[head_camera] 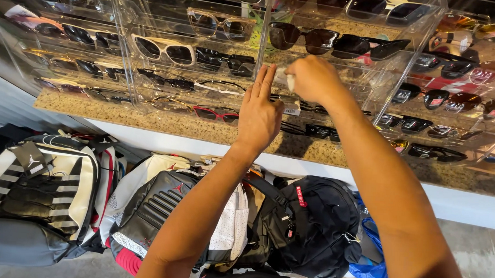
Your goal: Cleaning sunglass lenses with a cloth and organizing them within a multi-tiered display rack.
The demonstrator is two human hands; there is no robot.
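My left hand (pixel 260 114) reaches up to the clear acrylic display racks (pixel 128 73) on a speckled stone counter (pixel 163 123); its fingers point up and its thumb side pinches a pair of sunglasses with a white tag (pixel 290 106). My right hand (pixel 313 78) is closed beside it, holding something small and white at the same sunglasses; what that is I cannot tell. White-framed sunglasses (pixel 162 50) and red-framed sunglasses (pixel 215 114) lie in the racks to the left.
Tiered clear racks hold several rows of dark sunglasses (pixel 326 40) across the counter. Below the counter on the floor stand a striped backpack (pixel 47 185), a black backpack (pixel 310 227), a grey-black bag (pixel 159 208) and a blue plastic bag (pixel 374 258).
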